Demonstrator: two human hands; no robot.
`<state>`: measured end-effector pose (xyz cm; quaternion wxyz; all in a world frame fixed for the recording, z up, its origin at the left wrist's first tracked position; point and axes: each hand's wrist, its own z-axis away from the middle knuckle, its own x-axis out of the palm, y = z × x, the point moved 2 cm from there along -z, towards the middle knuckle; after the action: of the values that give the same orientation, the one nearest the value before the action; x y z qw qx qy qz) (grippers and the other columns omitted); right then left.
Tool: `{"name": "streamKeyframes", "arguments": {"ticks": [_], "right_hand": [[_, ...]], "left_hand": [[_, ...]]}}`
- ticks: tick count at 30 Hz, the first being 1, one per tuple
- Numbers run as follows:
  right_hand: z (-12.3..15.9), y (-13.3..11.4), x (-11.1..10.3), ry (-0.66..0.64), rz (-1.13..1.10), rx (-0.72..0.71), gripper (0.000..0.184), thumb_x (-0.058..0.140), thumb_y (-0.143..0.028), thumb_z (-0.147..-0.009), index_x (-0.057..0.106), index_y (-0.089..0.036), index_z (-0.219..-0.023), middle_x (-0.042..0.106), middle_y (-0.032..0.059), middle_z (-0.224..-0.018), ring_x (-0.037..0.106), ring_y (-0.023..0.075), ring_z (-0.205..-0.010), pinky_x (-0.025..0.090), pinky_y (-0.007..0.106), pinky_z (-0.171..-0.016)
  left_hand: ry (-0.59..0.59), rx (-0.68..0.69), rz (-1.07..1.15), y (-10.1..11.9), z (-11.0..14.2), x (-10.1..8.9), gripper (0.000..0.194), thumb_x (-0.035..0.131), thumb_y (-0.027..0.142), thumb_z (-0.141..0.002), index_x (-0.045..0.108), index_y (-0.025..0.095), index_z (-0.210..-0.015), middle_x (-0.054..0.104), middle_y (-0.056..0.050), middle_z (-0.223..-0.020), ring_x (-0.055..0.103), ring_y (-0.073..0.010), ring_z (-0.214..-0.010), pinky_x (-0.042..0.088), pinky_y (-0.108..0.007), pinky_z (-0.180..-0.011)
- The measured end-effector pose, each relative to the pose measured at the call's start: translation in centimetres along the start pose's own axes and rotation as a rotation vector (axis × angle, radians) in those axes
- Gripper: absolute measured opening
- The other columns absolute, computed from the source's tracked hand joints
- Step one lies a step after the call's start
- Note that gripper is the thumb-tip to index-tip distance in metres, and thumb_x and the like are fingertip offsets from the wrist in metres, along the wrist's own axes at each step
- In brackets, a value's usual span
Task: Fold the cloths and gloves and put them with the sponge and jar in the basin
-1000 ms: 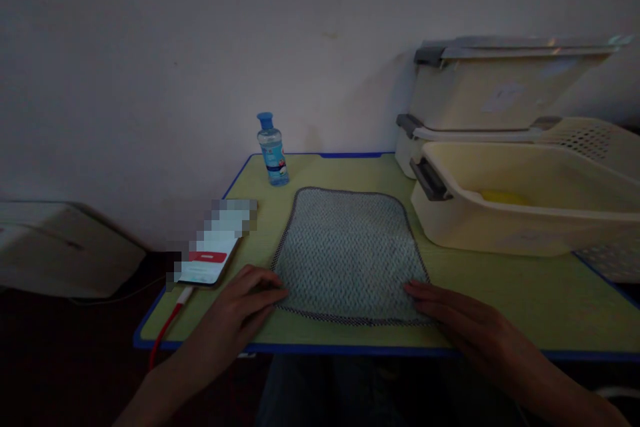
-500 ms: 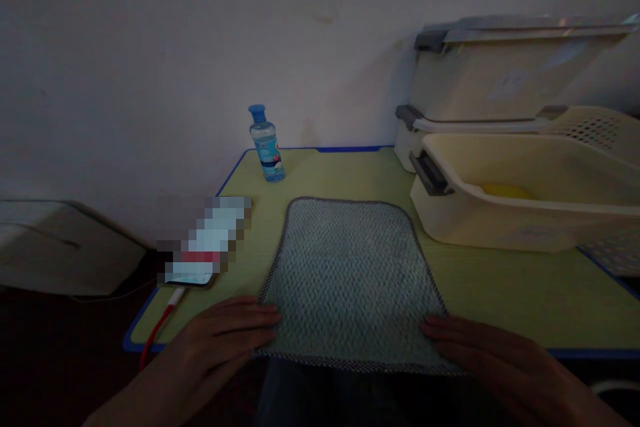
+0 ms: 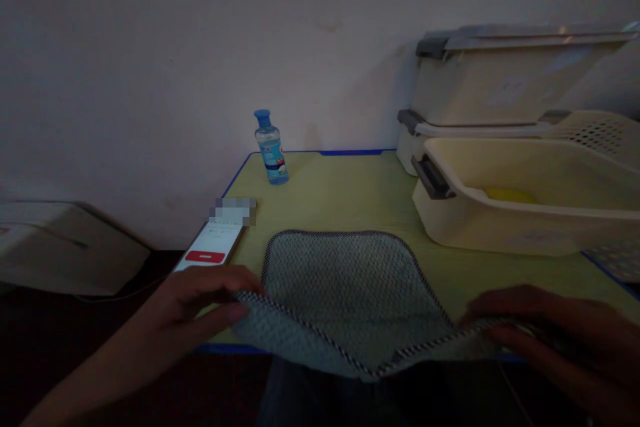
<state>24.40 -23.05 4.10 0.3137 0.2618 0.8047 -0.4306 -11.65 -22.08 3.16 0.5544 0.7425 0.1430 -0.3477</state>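
A grey-green textured cleaning cloth (image 3: pixel 345 273) with a black-and-white checked edge lies partly on the table, its near part raised. My left hand (image 3: pixel 200 310) pinches the near left corner between thumb and fingers. At the near right corner, my right hand (image 3: pixel 555 333) is closed on the cloth too, somewhat blurred. Between the hands the near edge sags into a V at the table's front.
On the light green, blue-edged table (image 3: pixel 335 193) stand a blue-capped bottle (image 3: pixel 273 153) and, at the left, a lit phone (image 3: pixel 215 237). A cream bin (image 3: pixel 500 223) holding something yellow sits at the right, before stacked lidded boxes (image 3: pixel 495 87).
Both hands have gone from lying flat on the cloth's sides to gripping its near corners. The near edge has come up and sags, and the far edge has slid toward me.
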Motion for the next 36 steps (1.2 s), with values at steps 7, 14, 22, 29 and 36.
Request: {"name": "streamKeyframes", "arguments": {"ticks": [7, 14, 22, 29, 36], "right_hand": [[-6.6, 1.9, 4.7, -0.231, 0.052, 0.091, 0.013, 0.051, -0.023, -0.078, 0.062, -0.019, -0.071, 0.066, 0.0011, -0.063, 0.061, 0.0142, -0.056, 0.046, 0.023, -0.053], [-7.5, 4.2, 6.9, -0.318, 0.211, 0.124, 0.014, 0.047, -0.019, -0.081, 0.06, -0.018, -0.074, 0.066, 0.0029, -0.066, 0.061, 0.0157, -0.058, 0.043, 0.026, -0.056], [-7.6, 4.8, 7.2, -0.227, 0.424, 0.092, 0.02, 0.04, -0.018, -0.084, 0.056, -0.017, -0.072, 0.064, 0.0034, -0.059, 0.061, 0.0167, -0.052, 0.04, 0.027, -0.054], [-7.4, 4.5, 7.6, -0.313, 0.629, 0.131, 0.015, 0.044, -0.02, -0.087, 0.058, -0.016, -0.088, 0.066, 0.0046, -0.062, 0.064, 0.0197, -0.057, 0.039, 0.027, -0.053], [-7.1, 4.3, 7.6, -0.328, 0.628, 0.141, 0.016, 0.043, -0.021, -0.088, 0.057, -0.015, -0.091, 0.069, 0.0057, -0.068, 0.066, 0.0198, -0.06, 0.04, 0.026, -0.053]], "left_hand": [[-0.007, -0.284, -0.041, -2.2, -6.0, 2.9, 0.026, 0.041, 0.043, -0.072, 0.047, 0.019, -0.062, 0.048, 0.001, -0.06, 0.047, -0.0135, -0.058, 0.038, -0.026, -0.054], [0.058, -0.278, -0.178, -3.5, -7.7, 3.7, 0.017, 0.037, 0.035, -0.076, 0.043, 0.02, -0.069, 0.047, 0.002, -0.064, 0.046, -0.0153, -0.062, 0.035, -0.029, -0.06], [0.132, -0.346, -0.238, -4.5, -8.3, 4.0, 0.009, 0.041, 0.029, -0.081, 0.04, 0.02, -0.078, 0.048, 0.004, -0.061, 0.049, -0.0149, -0.059, 0.032, -0.026, -0.056], [0.109, -0.321, -0.392, -3.9, -8.1, 4.6, 0.011, 0.038, 0.024, -0.083, 0.045, 0.019, -0.09, 0.053, 0.001, -0.063, 0.053, -0.0163, -0.058, 0.033, -0.026, -0.055], [0.08, -0.236, -0.557, -3.5, -8.4, 4.3, 0.017, 0.038, 0.027, -0.087, 0.052, 0.017, -0.089, 0.063, -0.006, -0.079, 0.06, -0.02, -0.074, 0.042, -0.031, -0.066]]}}
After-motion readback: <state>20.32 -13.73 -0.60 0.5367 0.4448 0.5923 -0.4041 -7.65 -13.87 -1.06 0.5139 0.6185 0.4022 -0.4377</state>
